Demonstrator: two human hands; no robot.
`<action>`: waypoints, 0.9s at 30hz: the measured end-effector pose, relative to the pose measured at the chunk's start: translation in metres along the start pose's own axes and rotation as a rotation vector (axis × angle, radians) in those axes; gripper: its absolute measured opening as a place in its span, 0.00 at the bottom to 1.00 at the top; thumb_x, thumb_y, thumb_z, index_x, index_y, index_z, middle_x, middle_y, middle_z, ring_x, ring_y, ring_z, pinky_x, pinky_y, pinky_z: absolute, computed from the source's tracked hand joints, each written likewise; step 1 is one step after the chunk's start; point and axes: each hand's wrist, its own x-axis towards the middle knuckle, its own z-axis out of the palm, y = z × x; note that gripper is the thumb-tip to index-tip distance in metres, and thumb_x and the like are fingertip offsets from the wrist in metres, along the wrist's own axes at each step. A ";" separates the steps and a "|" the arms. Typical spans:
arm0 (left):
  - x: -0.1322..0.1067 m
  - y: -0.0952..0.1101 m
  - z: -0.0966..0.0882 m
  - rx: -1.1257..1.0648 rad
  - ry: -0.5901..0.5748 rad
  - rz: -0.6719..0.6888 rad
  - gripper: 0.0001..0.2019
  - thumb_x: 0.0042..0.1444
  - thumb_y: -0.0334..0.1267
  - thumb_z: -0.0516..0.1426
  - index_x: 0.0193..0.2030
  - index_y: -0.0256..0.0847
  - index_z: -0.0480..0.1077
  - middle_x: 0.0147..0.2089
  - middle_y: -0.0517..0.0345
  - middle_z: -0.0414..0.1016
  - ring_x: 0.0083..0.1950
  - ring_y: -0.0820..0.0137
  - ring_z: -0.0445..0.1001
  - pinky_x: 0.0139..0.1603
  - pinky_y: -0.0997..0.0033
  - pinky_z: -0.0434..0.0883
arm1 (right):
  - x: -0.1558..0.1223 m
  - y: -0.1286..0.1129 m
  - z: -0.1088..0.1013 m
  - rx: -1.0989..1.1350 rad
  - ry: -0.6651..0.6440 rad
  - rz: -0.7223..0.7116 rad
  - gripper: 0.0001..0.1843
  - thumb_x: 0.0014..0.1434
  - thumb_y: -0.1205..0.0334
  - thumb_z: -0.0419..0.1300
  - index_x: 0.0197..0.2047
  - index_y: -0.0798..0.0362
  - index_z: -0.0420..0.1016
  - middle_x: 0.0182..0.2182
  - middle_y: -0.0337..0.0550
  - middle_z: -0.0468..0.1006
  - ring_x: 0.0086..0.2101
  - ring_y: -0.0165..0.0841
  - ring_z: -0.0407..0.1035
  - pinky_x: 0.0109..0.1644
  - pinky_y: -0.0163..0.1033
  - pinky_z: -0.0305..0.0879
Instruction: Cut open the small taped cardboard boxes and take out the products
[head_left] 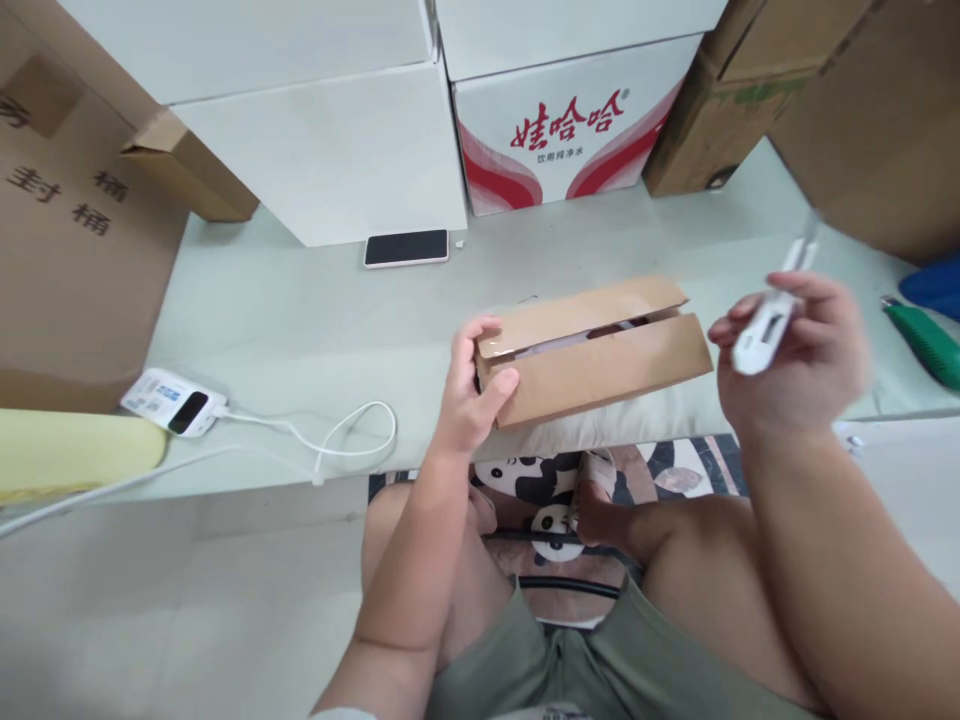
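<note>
A small brown cardboard box (600, 355) lies on the pale mat in front of me, its top flaps slit and slightly parted. My left hand (472, 385) grips the box's left end, thumb on the front face and fingers curled over the top. My right hand (795, 355) is raised to the right of the box, apart from it, closed around a white utility knife (769, 320) whose tip points up and away. The knife is a little blurred.
A phone (406, 248) lies face up near the white cartons (337, 150). A printed carton (570, 125) and brown boxes (75, 220) line the back. A white power strip (176, 402) with cable sits at left; a green cutter (926, 340) at right.
</note>
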 end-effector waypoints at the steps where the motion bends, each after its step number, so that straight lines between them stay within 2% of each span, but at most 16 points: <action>1: -0.002 0.000 0.005 -0.014 -0.002 -0.001 0.29 0.57 0.58 0.65 0.61 0.52 0.67 0.62 0.51 0.70 0.62 0.56 0.71 0.65 0.56 0.70 | -0.008 -0.013 0.010 0.057 0.012 -0.113 0.14 0.46 0.60 0.56 0.37 0.49 0.75 0.22 0.37 0.74 0.20 0.32 0.69 0.23 0.38 0.62; 3: -0.006 0.000 0.012 -0.042 -0.016 -0.006 0.30 0.57 0.58 0.64 0.63 0.52 0.64 0.62 0.50 0.69 0.60 0.56 0.72 0.63 0.56 0.72 | -0.025 -0.035 0.027 0.091 0.012 -0.253 0.12 0.48 0.62 0.62 0.38 0.47 0.77 0.21 0.32 0.72 0.20 0.30 0.68 0.20 0.35 0.62; 5: -0.009 0.000 0.016 -0.050 -0.022 0.005 0.31 0.58 0.58 0.64 0.63 0.52 0.62 0.63 0.50 0.68 0.63 0.55 0.71 0.65 0.55 0.71 | -0.040 -0.050 0.039 0.103 -0.038 -0.331 0.12 0.48 0.61 0.71 0.37 0.47 0.77 0.18 0.28 0.68 0.15 0.26 0.61 0.17 0.33 0.60; 7: -0.011 -0.001 0.017 -0.033 -0.020 0.026 0.30 0.58 0.58 0.64 0.63 0.52 0.62 0.65 0.49 0.66 0.66 0.54 0.68 0.69 0.53 0.68 | -0.054 -0.058 0.047 0.152 -0.147 -0.378 0.16 0.48 0.54 0.76 0.33 0.49 0.75 0.18 0.25 0.63 0.12 0.21 0.52 0.15 0.32 0.58; 8: -0.012 -0.001 0.017 -0.023 -0.023 0.038 0.30 0.58 0.58 0.64 0.63 0.52 0.62 0.66 0.48 0.66 0.68 0.53 0.67 0.70 0.52 0.67 | -0.061 -0.061 0.050 0.187 -0.218 -0.373 0.17 0.52 0.51 0.75 0.33 0.50 0.74 0.17 0.25 0.62 0.11 0.20 0.49 0.14 0.32 0.57; 10: -0.014 -0.003 0.017 -0.014 -0.035 0.054 0.31 0.58 0.59 0.63 0.63 0.51 0.62 0.66 0.48 0.65 0.68 0.52 0.66 0.71 0.50 0.66 | -0.073 -0.065 0.052 0.200 -0.370 -0.292 0.12 0.61 0.51 0.70 0.37 0.50 0.76 0.18 0.27 0.66 0.12 0.22 0.54 0.14 0.34 0.57; 12: -0.015 -0.005 0.016 -0.016 -0.059 0.066 0.32 0.57 0.60 0.64 0.63 0.51 0.62 0.66 0.47 0.65 0.68 0.52 0.67 0.70 0.50 0.67 | -0.082 -0.068 0.052 0.088 -0.533 -0.213 0.07 0.65 0.58 0.64 0.45 0.49 0.78 0.22 0.32 0.73 0.16 0.28 0.64 0.16 0.37 0.61; 14: -0.015 -0.007 0.017 -0.010 -0.082 0.080 0.33 0.57 0.61 0.63 0.63 0.50 0.61 0.65 0.47 0.65 0.68 0.52 0.67 0.70 0.50 0.67 | -0.086 -0.070 0.049 -0.066 -0.686 -0.245 0.13 0.62 0.65 0.64 0.50 0.46 0.78 0.26 0.36 0.78 0.21 0.31 0.69 0.20 0.40 0.65; 17: -0.013 -0.009 0.018 0.013 -0.088 0.111 0.33 0.58 0.63 0.62 0.63 0.49 0.60 0.63 0.46 0.65 0.67 0.53 0.67 0.70 0.50 0.67 | -0.082 -0.070 0.044 -0.185 -0.840 -0.366 0.14 0.59 0.67 0.64 0.47 0.43 0.80 0.28 0.38 0.78 0.26 0.34 0.72 0.24 0.42 0.66; 22: -0.012 -0.015 0.019 0.028 -0.084 0.154 0.30 0.61 0.60 0.60 0.64 0.50 0.59 0.63 0.47 0.64 0.66 0.53 0.67 0.70 0.51 0.66 | -0.077 -0.067 0.040 -0.229 -0.846 -0.379 0.14 0.61 0.68 0.63 0.48 0.43 0.81 0.30 0.39 0.79 0.26 0.34 0.70 0.25 0.44 0.65; 27: -0.011 -0.021 0.015 0.079 -0.137 0.204 0.31 0.61 0.60 0.59 0.66 0.52 0.56 0.63 0.48 0.62 0.66 0.54 0.66 0.68 0.50 0.68 | -0.079 -0.069 0.042 -0.242 -0.829 -0.402 0.16 0.61 0.71 0.64 0.50 0.45 0.82 0.30 0.40 0.79 0.27 0.33 0.71 0.26 0.43 0.67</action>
